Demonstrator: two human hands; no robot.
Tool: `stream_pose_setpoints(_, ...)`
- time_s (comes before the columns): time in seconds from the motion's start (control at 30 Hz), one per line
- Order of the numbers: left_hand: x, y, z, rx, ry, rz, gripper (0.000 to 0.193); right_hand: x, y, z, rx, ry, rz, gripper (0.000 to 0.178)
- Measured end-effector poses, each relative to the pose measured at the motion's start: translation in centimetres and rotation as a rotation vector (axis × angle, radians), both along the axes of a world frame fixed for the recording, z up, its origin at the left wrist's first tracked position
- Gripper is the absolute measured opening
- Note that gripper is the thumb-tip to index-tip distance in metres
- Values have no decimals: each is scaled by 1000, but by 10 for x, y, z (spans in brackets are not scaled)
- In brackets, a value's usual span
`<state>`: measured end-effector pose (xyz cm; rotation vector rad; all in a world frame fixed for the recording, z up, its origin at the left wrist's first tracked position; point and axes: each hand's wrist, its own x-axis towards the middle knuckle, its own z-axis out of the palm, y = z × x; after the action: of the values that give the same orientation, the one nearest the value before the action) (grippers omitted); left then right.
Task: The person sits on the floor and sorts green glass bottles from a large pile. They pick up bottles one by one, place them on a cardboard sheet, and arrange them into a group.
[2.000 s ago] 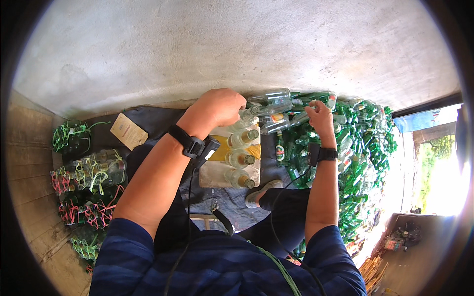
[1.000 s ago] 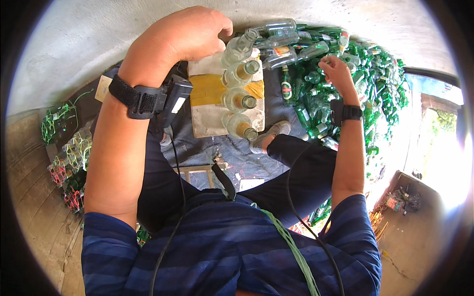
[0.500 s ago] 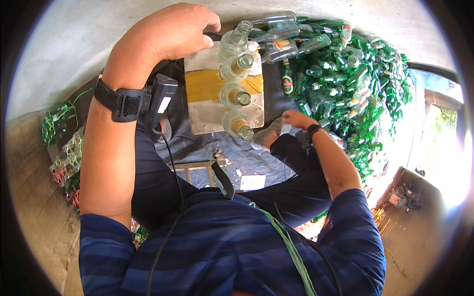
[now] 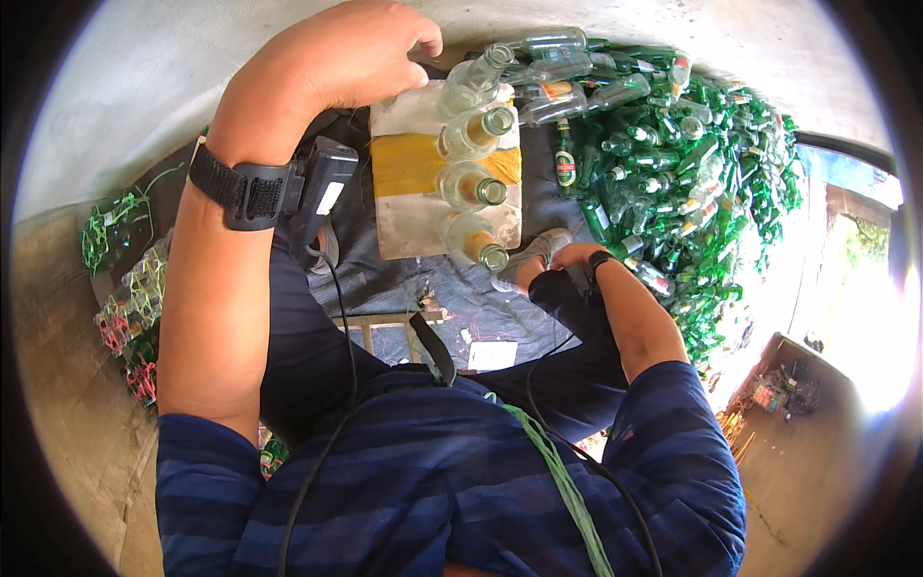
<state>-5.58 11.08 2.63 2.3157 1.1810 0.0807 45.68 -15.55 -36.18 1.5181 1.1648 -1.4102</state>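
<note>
My left hand reaches to the far end of a low block, thumb and finger apart, beside the farthest clear bottle. A small gap shows between the fingertips and that bottle. Four glass bottles stand in a row along the right half of the block; the nearest bottle is at its near edge. A yellow band crosses the pale block. Low beside my right shoe is my right hand, its fingers largely hidden; what it may hold cannot be seen.
A large heap of green and clear bottles rises to the right. Several clear bottles lie at its far left side, beside the block. Dark sheeting covers the floor. A wooden frame sits between my legs; tangled green string lies left.
My right hand has moved down and slightly left, toward me. The bottles' mouths appear farther right over the block. My left hand keeps its shape, a little farther right in the picture.
</note>
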Motion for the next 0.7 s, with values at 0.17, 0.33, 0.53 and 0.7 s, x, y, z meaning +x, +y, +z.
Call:
stream_pose_setpoints(0.17,-3,-3,-6,-6,-22,-1,37,-16,1,-21,52,343,32,29)
stream_pose_setpoints(0.33,-5,-3,-8,20,-41,10,36,-20,54,-4,304,334,429,33)
stream_pose_setpoints(0.53,1,-5,-10,-26,-57,30,37,-51,114,35,695,179,-1047,21)
stream_pose_setpoints(0.7,-3,3,-13,68,-32,-37,36,-56,129,16,536,285,-1107,21)
